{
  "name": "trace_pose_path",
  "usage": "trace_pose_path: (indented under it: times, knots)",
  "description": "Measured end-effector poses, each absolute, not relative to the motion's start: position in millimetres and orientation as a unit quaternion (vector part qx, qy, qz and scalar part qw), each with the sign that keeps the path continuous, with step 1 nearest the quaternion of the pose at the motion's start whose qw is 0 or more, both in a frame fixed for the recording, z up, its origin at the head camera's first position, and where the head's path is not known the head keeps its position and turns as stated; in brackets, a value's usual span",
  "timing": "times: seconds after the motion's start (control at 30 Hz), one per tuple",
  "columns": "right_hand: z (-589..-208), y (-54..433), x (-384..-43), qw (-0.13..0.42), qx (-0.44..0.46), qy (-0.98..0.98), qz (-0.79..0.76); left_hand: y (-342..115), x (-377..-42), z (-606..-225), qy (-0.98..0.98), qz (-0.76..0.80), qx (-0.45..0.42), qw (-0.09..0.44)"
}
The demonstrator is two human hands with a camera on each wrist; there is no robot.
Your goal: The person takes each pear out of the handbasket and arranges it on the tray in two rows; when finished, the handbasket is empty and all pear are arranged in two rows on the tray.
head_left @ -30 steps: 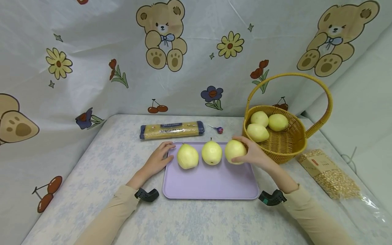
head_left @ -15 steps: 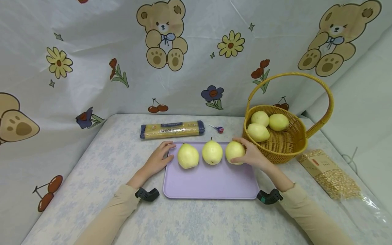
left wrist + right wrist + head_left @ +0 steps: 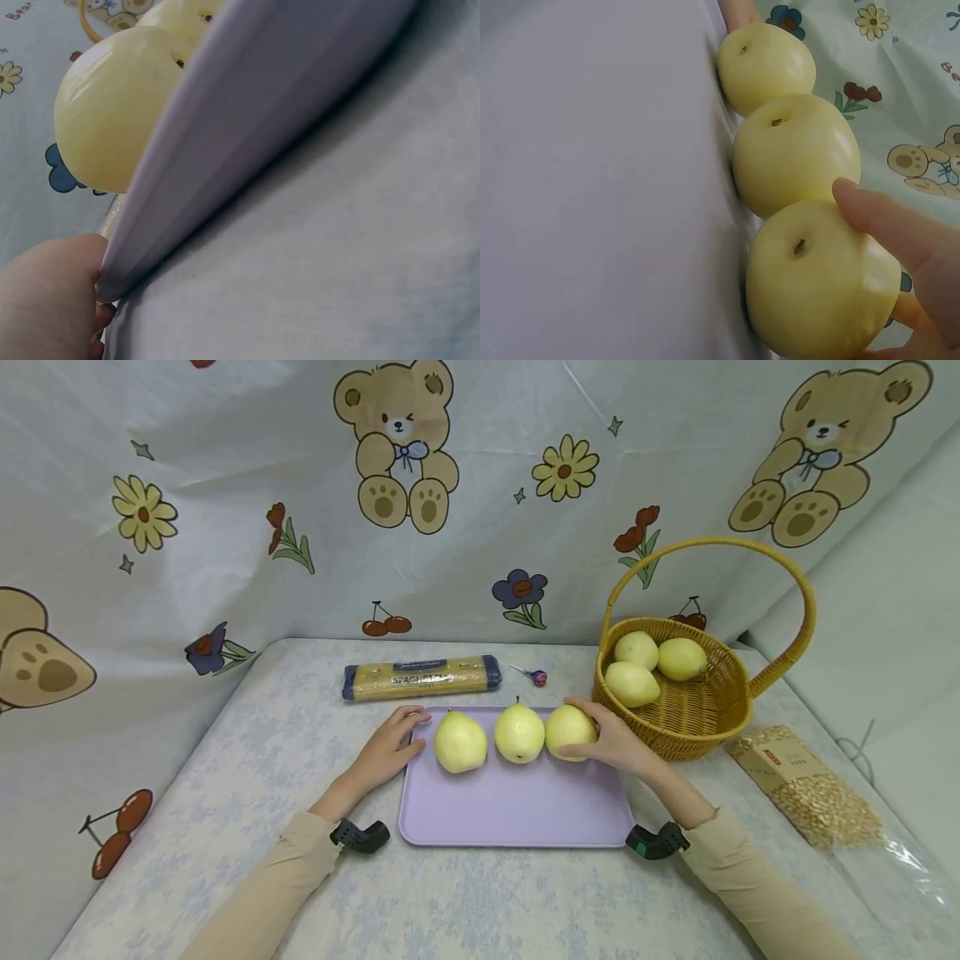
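A lilac tray lies on the table with three pale yellow pears in a row along its far side: a left pear, a middle pear and a right pear. My right hand holds the right pear from its right side, thumb in front and fingers behind. In the right wrist view this pear looks close against the middle one. At the tray's far left corner, my left hand grips the rim; its fingers are partly hidden in the left wrist view.
Behind the tray lie a spaghetti packet and a lollipop. A wicker basket with a tall handle, holding three yellow lemon-like fruits, stands at the back right. Near it lies a clear bag of oats.
My right hand has shifted slightly left with the right pear, bringing it closer to the middle pear. The left hand and the tray have stayed in place.
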State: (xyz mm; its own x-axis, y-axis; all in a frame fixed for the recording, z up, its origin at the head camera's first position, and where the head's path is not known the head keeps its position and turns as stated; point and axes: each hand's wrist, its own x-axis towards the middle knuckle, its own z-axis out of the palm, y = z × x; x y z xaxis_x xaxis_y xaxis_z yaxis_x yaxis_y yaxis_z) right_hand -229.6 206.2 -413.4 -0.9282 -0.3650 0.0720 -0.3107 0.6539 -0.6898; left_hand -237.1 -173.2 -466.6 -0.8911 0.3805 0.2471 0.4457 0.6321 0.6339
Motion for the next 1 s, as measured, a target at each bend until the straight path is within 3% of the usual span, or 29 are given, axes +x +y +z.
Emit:
trace_pose_path:
  times: [0.73,1.0]
  knots:
    - [-405.4,208.4,-229.0,0.072,-0.187,0.894,-0.401,-174.9,-237.6,-468.7,-0.903,-0.357,-0.233,0.052]
    - [-380.2,216.2,-224.6,0.077,-0.18,0.871,-0.451,-174.5,-239.0,-469.7,-0.903,-0.358,-0.231,0.046]
